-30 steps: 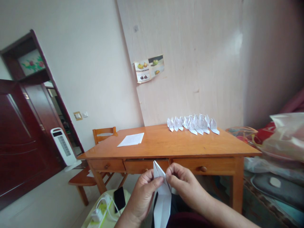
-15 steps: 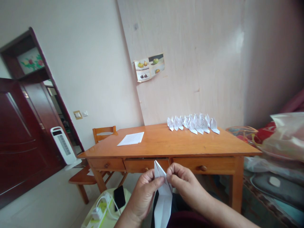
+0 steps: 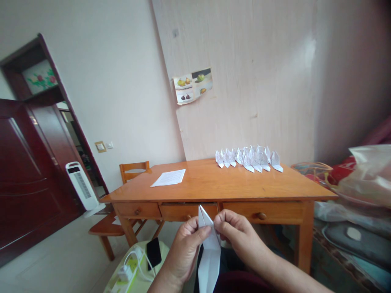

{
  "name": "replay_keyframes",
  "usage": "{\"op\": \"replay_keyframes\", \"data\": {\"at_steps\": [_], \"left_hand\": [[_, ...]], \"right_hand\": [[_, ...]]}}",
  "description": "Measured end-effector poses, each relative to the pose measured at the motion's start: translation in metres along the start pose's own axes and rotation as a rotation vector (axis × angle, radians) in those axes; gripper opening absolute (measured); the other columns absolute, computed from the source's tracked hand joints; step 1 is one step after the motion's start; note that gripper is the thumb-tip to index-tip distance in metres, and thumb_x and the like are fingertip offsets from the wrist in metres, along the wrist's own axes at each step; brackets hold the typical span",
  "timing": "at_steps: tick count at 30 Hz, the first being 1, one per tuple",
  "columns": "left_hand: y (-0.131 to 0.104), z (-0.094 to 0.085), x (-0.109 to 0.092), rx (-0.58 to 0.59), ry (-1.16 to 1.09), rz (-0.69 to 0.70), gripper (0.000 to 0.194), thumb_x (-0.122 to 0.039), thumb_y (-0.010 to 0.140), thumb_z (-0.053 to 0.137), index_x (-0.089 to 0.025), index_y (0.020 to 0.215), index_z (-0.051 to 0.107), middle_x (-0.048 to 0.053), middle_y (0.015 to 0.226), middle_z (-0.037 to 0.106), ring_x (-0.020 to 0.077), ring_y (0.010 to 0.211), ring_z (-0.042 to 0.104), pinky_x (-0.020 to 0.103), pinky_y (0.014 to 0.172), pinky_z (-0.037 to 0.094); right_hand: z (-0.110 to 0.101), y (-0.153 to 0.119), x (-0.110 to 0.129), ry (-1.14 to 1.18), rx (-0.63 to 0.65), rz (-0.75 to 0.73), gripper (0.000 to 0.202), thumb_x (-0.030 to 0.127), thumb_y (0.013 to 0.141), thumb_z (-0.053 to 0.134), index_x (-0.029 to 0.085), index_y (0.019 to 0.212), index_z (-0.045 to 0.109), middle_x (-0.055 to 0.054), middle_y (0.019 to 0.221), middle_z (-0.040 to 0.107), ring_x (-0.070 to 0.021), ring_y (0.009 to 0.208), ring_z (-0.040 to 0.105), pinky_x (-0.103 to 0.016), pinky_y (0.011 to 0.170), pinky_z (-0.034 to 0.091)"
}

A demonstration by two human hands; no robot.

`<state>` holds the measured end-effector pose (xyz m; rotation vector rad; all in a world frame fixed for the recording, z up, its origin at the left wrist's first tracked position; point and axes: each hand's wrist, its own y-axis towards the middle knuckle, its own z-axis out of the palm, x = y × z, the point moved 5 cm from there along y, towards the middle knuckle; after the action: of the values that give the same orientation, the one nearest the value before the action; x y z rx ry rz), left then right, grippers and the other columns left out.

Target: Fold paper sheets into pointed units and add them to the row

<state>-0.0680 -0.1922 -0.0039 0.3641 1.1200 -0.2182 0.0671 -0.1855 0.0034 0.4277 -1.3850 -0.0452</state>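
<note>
A long white folded paper (image 3: 210, 260) with a pointed top is held up over my lap, in front of the desk's drawers. My left hand (image 3: 188, 240) grips its left edge, with the thumb lying across the front. My right hand (image 3: 233, 228) is closed at the paper's upper right edge, thumb and fingers pinched together there. Part of the right fingertips is hidden behind the paper. Several folded paper figures (image 3: 249, 158) with pointed tips stand in a group at the back right of the desk.
The wooden desk (image 3: 201, 183) has drawers along its front. A stack of printed sheets (image 3: 168, 177) lies on its left part. Left of my lap, a small light-green stool (image 3: 163, 248) holds a phone (image 3: 153, 254) and a power strip (image 3: 130, 274). Bags (image 3: 366, 171) are piled at right.
Almost nothing differs. Both hands keep their hold on the folded paper, which has shifted only very slightly.
</note>
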Motion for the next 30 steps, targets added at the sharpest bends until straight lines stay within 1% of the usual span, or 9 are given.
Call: {"op": "replay_keyframes", "data": {"at_steps": [3,6,10,14,19,22,26,30], "left_hand": [[0.0011,-0.0036,0.0020,-0.028,-0.008,0.027,0.021,-0.028,0.085,0.073,-0.015,0.102,0.072,0.008,0.091,0.072,0.0208,0.081,0.066,0.033,0.081,0.047],[0.0019,-0.0060,0.0023,-0.054,-0.027,0.041,0.019,-0.026,0.086,0.071,-0.015,0.102,0.070,0.008,0.091,0.072,0.0208,0.083,0.066,0.032,0.081,0.047],[0.0020,-0.0079,0.0012,-0.083,-0.018,0.061,0.015,-0.023,0.086,0.072,-0.015,0.098,0.069,0.007,0.089,0.072,0.0200,0.084,0.065,0.030,0.080,0.046],[0.0013,-0.0084,0.0026,-0.077,-0.006,0.058,0.014,-0.022,0.087,0.071,-0.016,0.099,0.069,0.006,0.089,0.071,0.0185,0.083,0.064,0.029,0.081,0.046],[0.0010,-0.0075,0.0046,-0.041,-0.021,0.059,0.012,-0.022,0.088,0.070,-0.016,0.098,0.069,0.005,0.086,0.070,0.0169,0.080,0.062,0.028,0.080,0.046],[0.0011,-0.0080,0.0053,-0.028,-0.014,0.054,0.013,-0.021,0.087,0.070,-0.015,0.098,0.069,0.006,0.086,0.069,0.0165,0.079,0.060,0.029,0.080,0.046],[0.0012,-0.0083,0.0046,-0.025,0.008,0.052,0.013,-0.021,0.086,0.070,-0.014,0.097,0.069,0.006,0.086,0.068,0.0163,0.079,0.058,0.030,0.081,0.045],[0.0014,-0.0062,0.0017,-0.029,0.038,0.072,0.014,-0.022,0.085,0.071,-0.014,0.097,0.070,0.006,0.087,0.068,0.0168,0.081,0.057,0.030,0.081,0.044]], "right_hand": [[-0.0013,-0.0008,0.0005,-0.016,-0.001,-0.001,0.017,0.031,0.084,0.057,0.020,0.071,0.057,0.004,0.063,0.049,-0.0112,0.057,0.042,-0.025,0.056,0.034],[-0.0013,-0.0025,0.0017,-0.067,-0.001,-0.041,0.015,0.027,0.084,0.056,0.019,0.072,0.059,0.002,0.065,0.053,-0.0124,0.062,0.046,-0.026,0.060,0.036],[-0.0006,-0.0044,0.0019,-0.123,-0.024,-0.059,0.018,0.031,0.088,0.057,0.018,0.076,0.062,0.002,0.068,0.054,-0.0127,0.063,0.046,-0.026,0.060,0.037],[0.0001,-0.0037,0.0011,-0.098,-0.037,-0.039,0.021,0.035,0.087,0.061,0.018,0.074,0.060,0.003,0.066,0.051,-0.0118,0.061,0.043,-0.025,0.058,0.035],[0.0015,-0.0014,-0.0010,-0.012,0.011,-0.002,0.024,0.036,0.085,0.063,0.019,0.070,0.055,0.004,0.062,0.049,-0.0105,0.058,0.039,-0.025,0.056,0.032],[0.0010,-0.0009,-0.0019,0.000,0.020,0.000,0.023,0.035,0.084,0.064,0.019,0.070,0.055,0.004,0.062,0.048,-0.0099,0.057,0.038,-0.025,0.055,0.031],[0.0004,-0.0017,-0.0014,-0.029,-0.002,-0.002,0.024,0.037,0.084,0.064,0.018,0.072,0.054,0.005,0.061,0.045,-0.0093,0.056,0.035,-0.024,0.053,0.029],[0.0010,-0.0031,0.0010,-0.129,-0.033,-0.018,0.023,0.036,0.084,0.062,0.018,0.071,0.055,0.004,0.061,0.047,-0.0098,0.056,0.037,-0.024,0.053,0.031]]}}
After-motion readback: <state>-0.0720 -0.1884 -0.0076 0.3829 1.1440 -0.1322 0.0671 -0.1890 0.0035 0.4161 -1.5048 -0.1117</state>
